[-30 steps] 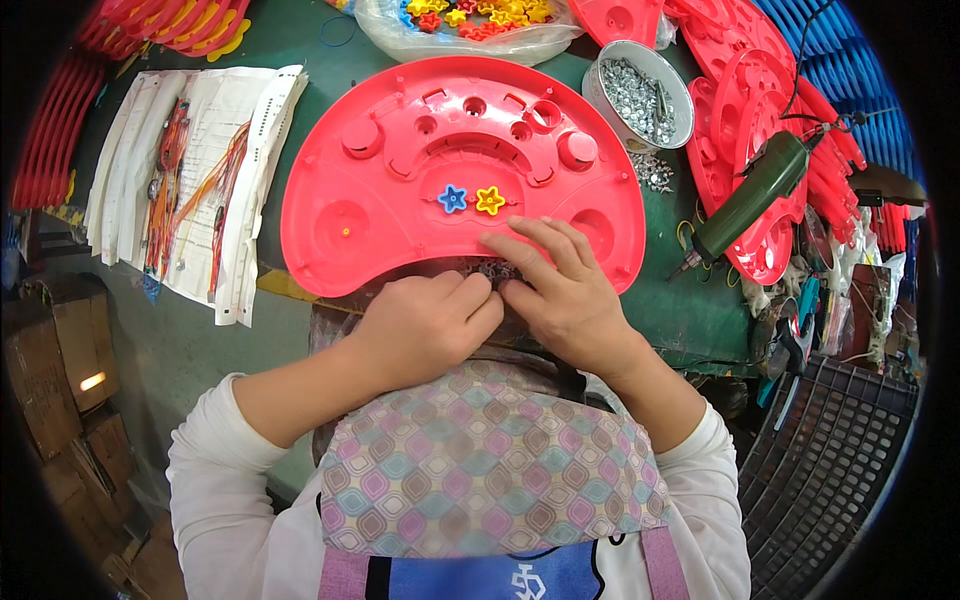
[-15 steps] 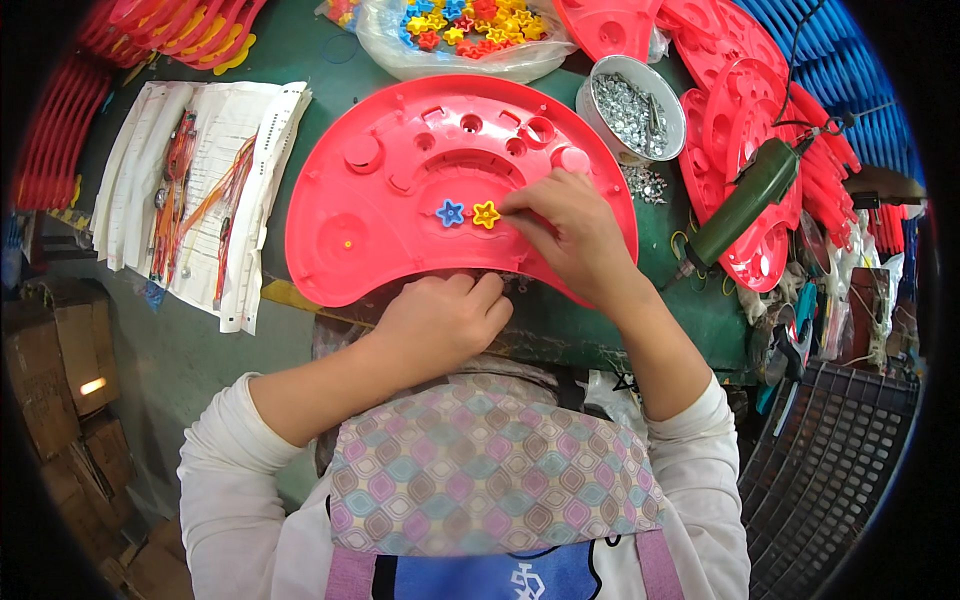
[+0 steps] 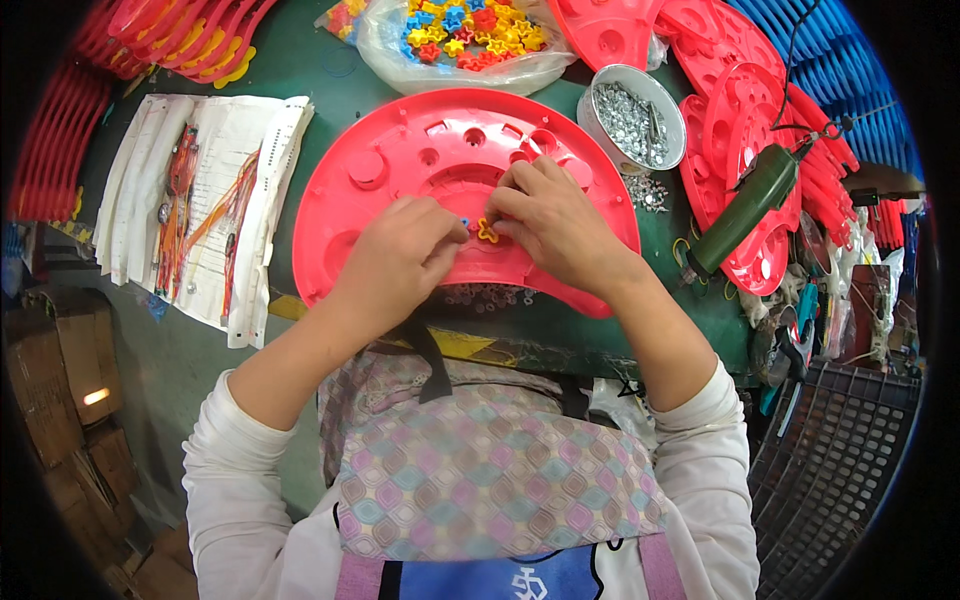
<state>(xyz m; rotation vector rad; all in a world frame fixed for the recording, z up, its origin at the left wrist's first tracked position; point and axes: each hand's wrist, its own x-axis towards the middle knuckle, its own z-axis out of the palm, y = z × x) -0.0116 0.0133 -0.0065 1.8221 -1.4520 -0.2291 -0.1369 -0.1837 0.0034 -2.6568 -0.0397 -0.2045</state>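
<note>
The pink curved plastic tray (image 3: 480, 269) lies on the bench in front of me, showing its underside of posts and recesses. Over its middle, my left hand (image 3: 405, 252) is closed with fingertips pinched together at a blue star-shaped plastic piece (image 3: 465, 222), mostly covered by the fingers. My right hand (image 3: 555, 218) is closed too, its curled fingers right beside a yellow star-shaped piece (image 3: 488, 231) set in the tray. Whatever either hand pinches is hidden by the fingers.
A metal bowl of small screws (image 3: 632, 118) stands at the tray's far right. Behind is a clear bag of coloured stars (image 3: 470, 35). A green electric screwdriver (image 3: 745, 210) hangs at right before stacked pink parts (image 3: 735, 120). Papers with wired parts (image 3: 205, 210) lie left.
My left hand has risen from the tray's near edge onto the blue star. My right hand has shifted slightly left and down, beside the yellow star. The view has shifted slightly.
</note>
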